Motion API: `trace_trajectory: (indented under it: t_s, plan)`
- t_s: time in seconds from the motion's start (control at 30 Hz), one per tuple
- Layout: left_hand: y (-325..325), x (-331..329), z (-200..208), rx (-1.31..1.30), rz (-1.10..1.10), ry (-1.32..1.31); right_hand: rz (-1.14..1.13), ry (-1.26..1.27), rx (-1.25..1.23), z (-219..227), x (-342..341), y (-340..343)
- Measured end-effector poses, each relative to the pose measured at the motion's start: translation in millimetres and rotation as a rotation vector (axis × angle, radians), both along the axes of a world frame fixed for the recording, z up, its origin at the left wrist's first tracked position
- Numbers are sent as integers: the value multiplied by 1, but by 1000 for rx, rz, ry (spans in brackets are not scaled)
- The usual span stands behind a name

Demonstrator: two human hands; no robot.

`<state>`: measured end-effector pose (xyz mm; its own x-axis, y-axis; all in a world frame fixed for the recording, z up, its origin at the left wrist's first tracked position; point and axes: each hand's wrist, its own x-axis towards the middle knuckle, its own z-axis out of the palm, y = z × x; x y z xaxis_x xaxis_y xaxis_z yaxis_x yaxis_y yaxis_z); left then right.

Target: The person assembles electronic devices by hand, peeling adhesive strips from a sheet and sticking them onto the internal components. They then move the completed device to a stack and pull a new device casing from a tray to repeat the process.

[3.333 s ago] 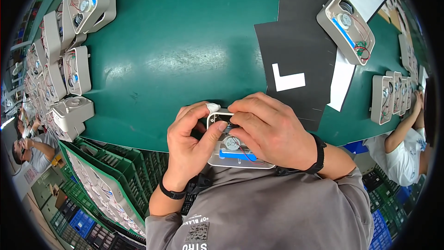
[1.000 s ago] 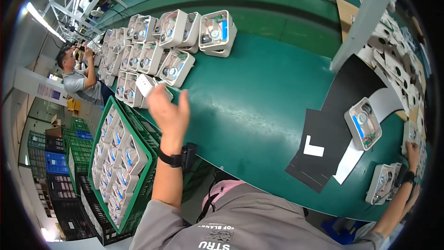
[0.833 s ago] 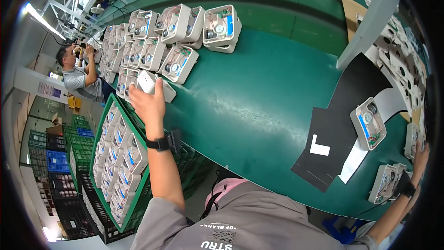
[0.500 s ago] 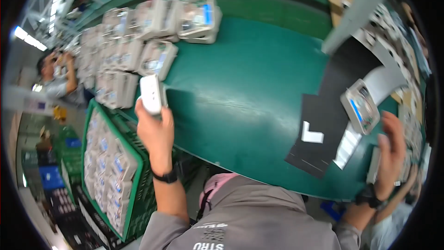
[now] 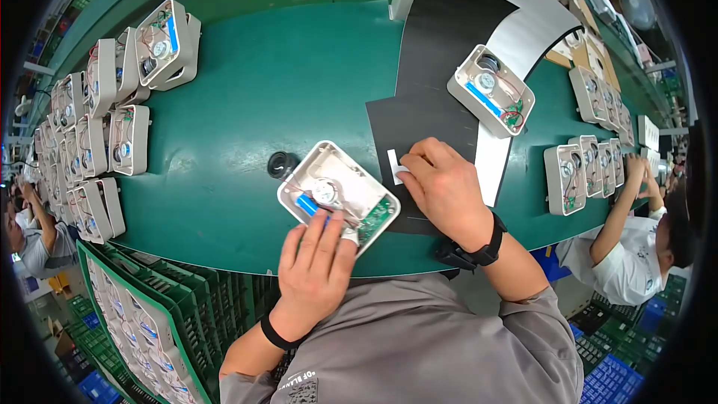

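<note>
An open-backed off-white plastic housing [image 5: 366, 179] lies in front of me, showing a round silver part, wires, a blue cylindrical cell [image 5: 307, 204] and a green circuit board [image 5: 374, 217]. My left hand [image 5: 315, 273] grips its near rim, fingertips over the inside by the cell; its thumb is hard to make out. Beside the far left corner stands a round black part [image 5: 282, 165]. My right hand [image 5: 449, 191] pinches the edge of a white L-shaped piece [image 5: 393, 167] on a black sheet [image 5: 434, 52]. The fingertips partly cover that piece.
Another open housing [image 5: 493, 93] rests on the sheets to the right. Stacked housings [image 5: 93, 142] crowd the left side of the green table [image 5: 224, 120]; more [image 5: 565, 179] stand at right, near another person [image 5: 628, 247]. A green crate [image 5: 142, 322] of housings is at lower left.
My view has turned right. The housing from my left hand now lies on the table, open side up. My right hand has come in from the right to the white piece.
</note>
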<state>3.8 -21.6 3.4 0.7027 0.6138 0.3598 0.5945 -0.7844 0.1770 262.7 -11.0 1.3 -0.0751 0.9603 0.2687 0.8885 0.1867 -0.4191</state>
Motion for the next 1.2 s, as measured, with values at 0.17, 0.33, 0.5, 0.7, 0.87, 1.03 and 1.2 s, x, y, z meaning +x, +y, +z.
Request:
trace_trajectory:
  t_s: [0.17, 0.33, 0.5, 0.7, 0.87, 1.03, 1.2]
  plan:
    - [4, 3, -4, -90, -61, -266, 31, -146, 41, -9, -6, 5]
    - [27, -12, 8, -222, 68, -458, -56, -211, 9, -16, -12, 9]
    - [53, -12, -8, -300, 324, -623, -115, -100, -135, -7, -2, 13]
    - [62, -9, -14, -571, 493, -512, -214, 785, -471, 13, 27, 7]
    - [87, -21, -3, -854, 576, -435, -108, 836, -375, 23, 5, -5]
    - [87, -31, -6, -995, 437, -743, -140, 1071, -237, 33, -12, 0]
    - [79, -14, 33, -1065, 314, -964, -90, 1328, -299, 42, -8, 0]
